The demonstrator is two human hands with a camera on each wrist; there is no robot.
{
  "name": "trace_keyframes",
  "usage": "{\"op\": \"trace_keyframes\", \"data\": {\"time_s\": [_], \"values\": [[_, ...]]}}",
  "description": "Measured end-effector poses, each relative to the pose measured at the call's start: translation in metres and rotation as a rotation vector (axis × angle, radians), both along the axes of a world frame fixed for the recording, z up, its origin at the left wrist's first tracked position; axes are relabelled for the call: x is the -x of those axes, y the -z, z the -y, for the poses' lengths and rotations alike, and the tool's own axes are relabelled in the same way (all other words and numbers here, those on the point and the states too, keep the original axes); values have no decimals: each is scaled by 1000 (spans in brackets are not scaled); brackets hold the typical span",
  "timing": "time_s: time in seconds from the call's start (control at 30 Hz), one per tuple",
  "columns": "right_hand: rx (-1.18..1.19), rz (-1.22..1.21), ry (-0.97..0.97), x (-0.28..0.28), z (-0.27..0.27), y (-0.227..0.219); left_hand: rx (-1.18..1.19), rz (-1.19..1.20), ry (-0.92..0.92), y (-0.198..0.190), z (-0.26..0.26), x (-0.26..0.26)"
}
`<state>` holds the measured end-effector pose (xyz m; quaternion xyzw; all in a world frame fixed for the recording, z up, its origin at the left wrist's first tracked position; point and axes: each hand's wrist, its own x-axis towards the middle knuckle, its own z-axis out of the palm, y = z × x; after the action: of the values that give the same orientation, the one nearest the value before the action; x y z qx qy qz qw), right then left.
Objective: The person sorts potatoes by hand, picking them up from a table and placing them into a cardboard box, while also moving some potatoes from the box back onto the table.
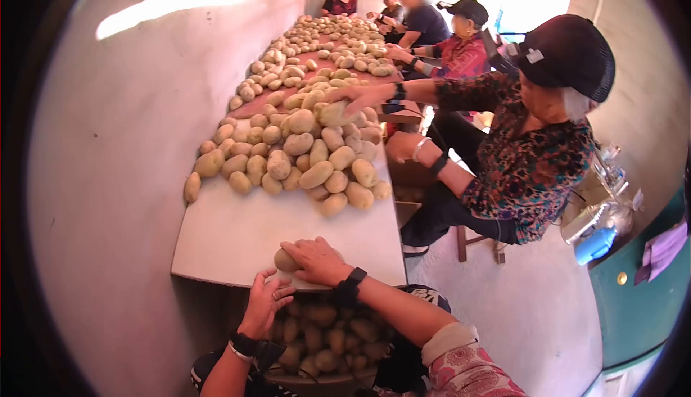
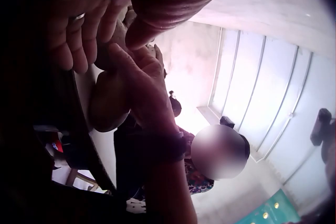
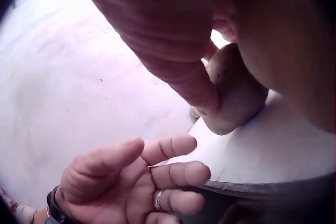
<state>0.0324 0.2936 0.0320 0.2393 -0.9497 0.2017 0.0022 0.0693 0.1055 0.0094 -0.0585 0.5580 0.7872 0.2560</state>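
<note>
My right hand point(image 1: 319, 261) grips a potato point(image 1: 286, 260) near the front edge of the white tabletop point(image 1: 230, 235). In the right wrist view, the thumb and fingers of that hand lie around the potato point(image 3: 233, 95), which is low over the table surface. My left hand point(image 1: 263, 305) is just off the table edge, left of the right hand, holding nothing. Its fingers are spread and relaxed, with the palm turned toward the potato, as the right wrist view shows of the left hand point(image 3: 128, 182); a ring is on one finger.
A large heap of potatoes point(image 1: 288, 156) covers the table beyond my hands. Below the front edge, a container holds more potatoes point(image 1: 327, 343). To the right, a seated person point(image 1: 525, 138) reaches into the heap; several others sit farther along. A wall point(image 1: 122, 145) borders the left side.
</note>
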Motion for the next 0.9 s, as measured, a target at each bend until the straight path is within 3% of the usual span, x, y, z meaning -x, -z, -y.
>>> {"op": "trace_keyframes", "data": {"time_s": [0.13, 0.2, 0.27, 0.43, 0.57, 0.63, 0.67, 0.73, 0.77, 0.83, 0.9], "values": [[70, -90, -27, -2, 9, -2, -180, 9, -67, -2, 1, 11], [293, -189, -62, -6, 12, -5, -241, 30, -66, -5, 1, 13], [352, -170, -103, -12, 16, -11, -395, -14, -40, -5, 0, 18], [561, -138, -236, -26, 24, -1, -247, -109, -56, 13, 5, 23], [475, -129, -216, -15, -1, -8, -83, -63, 1, 6, 10, 17], [210, -477, 6, -11, -17, -13, -46, -72, 30, 4, 10, 12], [211, -474, 4, -14, -23, -12, -1, -78, 62, 4, 11, 10], [-109, -116, 213, -23, -30, -9, 24, -72, 95, 9, 11, 5], [-108, -117, 216, -24, -30, -6, 41, -76, 131, 10, 9, 5], [68, 122, 248, -30, -32, 0, 68, -54, 184, 8, 5, -2], [59, 108, 227, -33, -34, 0, 96, -20, 229, 11, 4, -7]]}}
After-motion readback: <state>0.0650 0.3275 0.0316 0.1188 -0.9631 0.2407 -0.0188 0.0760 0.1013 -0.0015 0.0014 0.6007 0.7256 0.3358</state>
